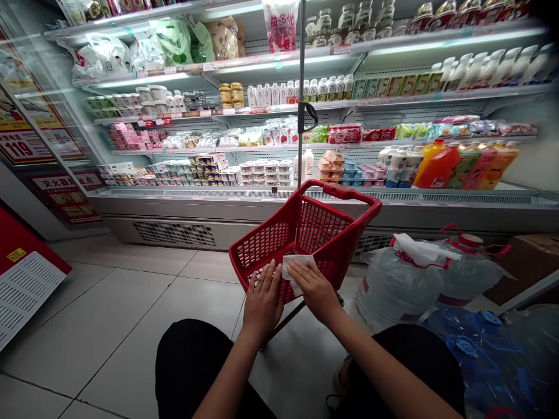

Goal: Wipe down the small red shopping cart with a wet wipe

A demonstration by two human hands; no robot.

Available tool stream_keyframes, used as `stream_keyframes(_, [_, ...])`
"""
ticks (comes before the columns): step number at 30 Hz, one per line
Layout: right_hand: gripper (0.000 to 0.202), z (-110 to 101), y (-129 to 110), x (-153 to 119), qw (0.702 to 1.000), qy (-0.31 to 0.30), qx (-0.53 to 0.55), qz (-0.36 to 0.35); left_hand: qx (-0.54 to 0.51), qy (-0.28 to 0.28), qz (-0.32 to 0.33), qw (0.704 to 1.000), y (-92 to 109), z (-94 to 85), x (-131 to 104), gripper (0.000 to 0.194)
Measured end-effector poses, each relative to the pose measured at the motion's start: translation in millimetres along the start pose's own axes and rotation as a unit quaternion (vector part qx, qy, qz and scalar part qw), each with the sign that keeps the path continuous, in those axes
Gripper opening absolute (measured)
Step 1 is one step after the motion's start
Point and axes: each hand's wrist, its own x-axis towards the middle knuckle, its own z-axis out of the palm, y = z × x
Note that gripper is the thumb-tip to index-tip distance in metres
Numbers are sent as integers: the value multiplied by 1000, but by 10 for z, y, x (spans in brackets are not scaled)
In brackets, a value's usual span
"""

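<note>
A red plastic shopping basket cart (264,244) with lattice walls and a raised handle stands in front of my knees. My left hand (263,299) lies on its near side, fingers stretched out and close together, with nothing visible in them. My right hand (315,289) presses a folded white wipe (293,266) against the near rim, its fingers laid over the cloth. The wipe sticks out to the left of the fingers, beside my left fingertips. Both palms are turned down, so their undersides are hidden.
A refrigerated display case (183,212) with stocked shelves spans the back. Large clear water jugs (397,285) and blue water bottles (476,343) stand to the right, near a cardboard box (533,262). A red and white unit (26,291) is at the left.
</note>
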Motion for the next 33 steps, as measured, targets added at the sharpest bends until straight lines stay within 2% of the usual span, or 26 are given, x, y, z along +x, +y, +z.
stream_keyframes(2, [77, -29, 33, 0, 1000, -4, 6, -14, 0, -2, 1, 1000, -17, -2, -1, 80])
stream_keyframes(4, [78, -89, 184, -13, 1000, -1, 2, -11, -2, -5, 3, 1000, -29, 3, -3, 82])
stream_keyframes(7, [77, -172, 448, -42, 1000, 13, -18, 22, -7, -5, 3, 1000, -8, 31, 13, 84])
stream_keyframes(9, [74, -181, 508, -52, 998, 18, -31, 45, -11, -4, 1, 1000, 41, 59, 39, 86])
stream_keyframes(11, [71, -142, 424, -42, 998, 12, -38, 54, -13, -1, -1, 1000, 107, 90, 72, 87])
stream_keyframes(14, [69, -32, 125, -1, 999, -3, -30, 36, -10, 3, -15, 1000, 190, 124, 114, 86])
stream_keyframes(16, [69, 23, -44, 20, 1000, -5, -18, 22, -3, 2, -21, 1000, 197, 133, 123, 84])
stream_keyframes(18, [70, 28, -79, 19, 1000, -4, -8, 8, -2, -2, -11, 1000, 151, 126, 112, 84])
stream_keyframes(22, [74, -86, 253, -38, 1000, 0, -13, 19, -22, -7, 26, 999, -17, 77, 45, 88])
stream_keyframes(24, [73, -137, 447, -66, 999, 7, -20, 43, -22, -2, 18, 1000, -67, 57, 12, 86])
stream_keyframes(26, [72, -143, 527, -76, 998, 10, -26, 59, -23, 0, 4, 1000, -68, 53, -7, 85])
stream_keyframes(29, [72, -67, 364, -53, 997, 6, -28, 67, -29, -2, -11, 1000, -11, 78, -8, 87])
stream_keyframes(33, [70, 65, -107, 14, 1000, -8, -3, 26, -32, 3, -16, 999, 32, 116, 3, 86])
